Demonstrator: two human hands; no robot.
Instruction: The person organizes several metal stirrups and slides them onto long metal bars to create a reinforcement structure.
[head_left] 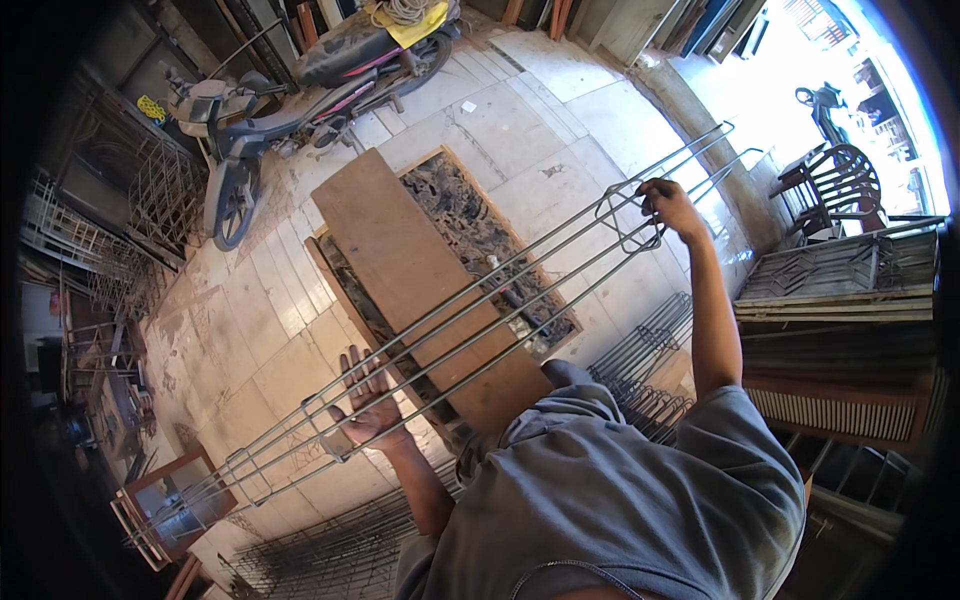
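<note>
A long cage of steel rebar (323, 432) runs slantwise across my front, its parallel rods joined by bent wire stirrups. My right hand (672, 207) is closed on it near the far right end, at a stirrup (612, 236). Toward the lower left, my left hand (370, 408) is spread, palm up and fingers apart, among the rods by another stirrup. Whether its palm bears the rods I cannot tell. Both hands look blackened. Below the cage lies a brown wooden board (392, 250) across a low wooden-framed box (470, 200) of dark, crumpled material.
A motorbike (325, 120) stands at the far left on the tiled floor (245, 345). More rebar cages (645, 345) lie near my right side, and a mesh of rods (330, 550) lies lower left. A wooden chair (845, 180) and metal grilles (840, 270) stand at right.
</note>
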